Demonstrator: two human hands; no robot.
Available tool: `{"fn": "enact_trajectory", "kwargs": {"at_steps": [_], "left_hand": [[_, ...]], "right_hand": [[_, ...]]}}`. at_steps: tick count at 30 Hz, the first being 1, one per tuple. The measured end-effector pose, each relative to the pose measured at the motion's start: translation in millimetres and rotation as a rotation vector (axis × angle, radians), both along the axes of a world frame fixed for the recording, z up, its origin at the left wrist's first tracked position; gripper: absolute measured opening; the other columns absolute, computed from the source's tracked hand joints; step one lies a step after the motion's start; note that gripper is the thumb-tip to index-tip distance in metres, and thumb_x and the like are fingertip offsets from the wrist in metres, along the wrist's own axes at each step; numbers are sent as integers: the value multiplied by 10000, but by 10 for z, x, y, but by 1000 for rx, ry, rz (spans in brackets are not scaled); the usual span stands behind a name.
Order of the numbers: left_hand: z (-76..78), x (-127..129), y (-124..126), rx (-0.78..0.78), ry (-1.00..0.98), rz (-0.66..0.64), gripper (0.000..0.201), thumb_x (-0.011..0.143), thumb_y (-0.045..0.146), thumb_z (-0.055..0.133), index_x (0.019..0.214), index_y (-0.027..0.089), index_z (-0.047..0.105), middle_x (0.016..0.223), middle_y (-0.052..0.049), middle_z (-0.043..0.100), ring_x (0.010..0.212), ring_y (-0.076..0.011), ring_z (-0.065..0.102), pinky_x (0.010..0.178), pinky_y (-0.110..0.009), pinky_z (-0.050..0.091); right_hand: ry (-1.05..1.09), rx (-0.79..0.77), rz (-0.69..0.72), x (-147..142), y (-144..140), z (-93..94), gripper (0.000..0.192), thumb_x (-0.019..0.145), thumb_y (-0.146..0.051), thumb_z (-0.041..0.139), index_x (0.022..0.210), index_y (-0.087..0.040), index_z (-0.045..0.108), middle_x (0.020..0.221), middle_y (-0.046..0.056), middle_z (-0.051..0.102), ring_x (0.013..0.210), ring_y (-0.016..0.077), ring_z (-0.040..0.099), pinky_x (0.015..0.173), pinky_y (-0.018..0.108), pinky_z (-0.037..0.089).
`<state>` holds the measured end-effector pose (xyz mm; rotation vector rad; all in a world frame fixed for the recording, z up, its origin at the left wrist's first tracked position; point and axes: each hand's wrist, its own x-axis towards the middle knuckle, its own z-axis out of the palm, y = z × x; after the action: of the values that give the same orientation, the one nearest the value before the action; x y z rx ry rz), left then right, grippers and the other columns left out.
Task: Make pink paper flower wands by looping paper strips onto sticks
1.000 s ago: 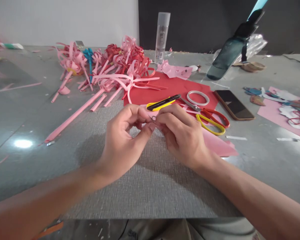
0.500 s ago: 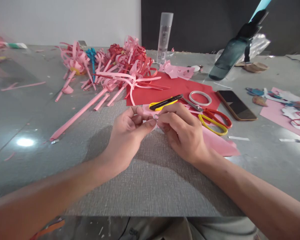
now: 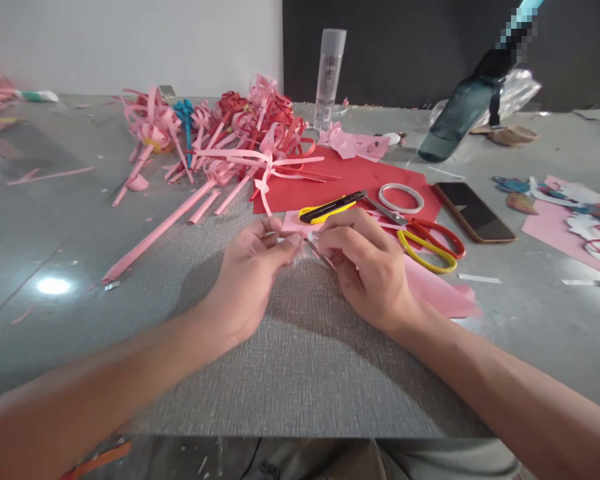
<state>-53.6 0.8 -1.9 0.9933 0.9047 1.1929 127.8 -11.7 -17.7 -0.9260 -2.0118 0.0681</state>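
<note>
Head view: the left hand [image 3: 253, 267] and right hand [image 3: 367, 267] meet fingertip to fingertip, both pinching a small pink paper piece [image 3: 311, 240] just above the grey textured desk [image 3: 300, 373]. Judged best kept taut, close to the pinch. Beside them: one yellow utility knife [image 3: 330, 208], one pair of red-and-yellow scissors [image 3: 425, 239], one black phone [image 3: 475, 211].

The bench [image 3: 40, 240] looks smooth and glossy, catching a light; the mat [image 3: 300, 373] on it is matt, woven-textured grey. The curled flowers [image 3: 240, 133] and red sheet [image 3: 350, 180] are matt paper; the phone [image 3: 475, 212] is glossy; the bottle [image 3: 329, 73] is frosted plastic.
</note>
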Motion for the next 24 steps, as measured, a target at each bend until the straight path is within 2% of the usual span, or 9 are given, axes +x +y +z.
{"fn": "enact_trajectory", "kwargs": {"at_steps": [3,7,10,13,17,19,21,24], "left_hand": [[-40,-56,68,-25,29,70,255,735,180,811,826,219,576,755,16,599,677,-114,522,618,-260,429],[-85,-77,121,6,120,49,238,771,268,810,864,231,594,765,4,613,684,-133,533,620,-280,422],[-106,-71,141,31,141,85,242,759,296,822,875,230,619,779,3,620,664,-125,518,593,-270,405],[-113,-63,154,45,107,86,200,756,275,809,866,219,653,815,-7,642,660,-113,508,561,-253,388],[-122,-55,153,56,92,66,216,729,222,828,887,205,681,915,-23,699,743,-114,575,584,-232,421],[-137,-56,151,73,95,67,254,721,205,846,919,204,687,949,-23,709,800,-117,611,638,-228,462],[-155,-61,150,102,101,68,277,719,195,859,938,208,690,978,-25,717,856,-127,642,691,-234,496],[-177,-68,148,134,110,35,264,740,200,857,946,213,692,985,-34,731,908,-151,673,735,-257,530]], "right_hand": [[98,20,-67,20,-9,38,188,997,-100,486,925,-258,559,990,37,641,914,188,629,771,342,535],[170,-13,-138,34,-22,50,72,952,-222,606,947,-254,541,942,32,636,750,178,587,667,352,492],[196,-98,-204,60,-10,15,210,905,-257,664,1050,-269,512,811,-23,569,568,132,472,541,316,404],[185,-146,-269,128,27,12,282,918,-224,615,1158,-273,477,653,-82,451,493,134,427,501,305,343],[113,-199,-369,276,69,150,409,928,-224,566,1314,-247,433,539,-123,389,430,149,405,489,307,322],[44,-241,-473,369,94,252,546,919,-272,590,1425,-224,390,536,-107,456,460,176,460,511,318,354],[-75,-298,-618,480,139,330,605,897,-349,638,1453,-215,439,613,-38,592,551,218,557,545,336,381],[-262,-407,-731,667,248,336,414,914,-426,623,1288,-252,650,858,78,744,738,284,673,611,371,436]]}}
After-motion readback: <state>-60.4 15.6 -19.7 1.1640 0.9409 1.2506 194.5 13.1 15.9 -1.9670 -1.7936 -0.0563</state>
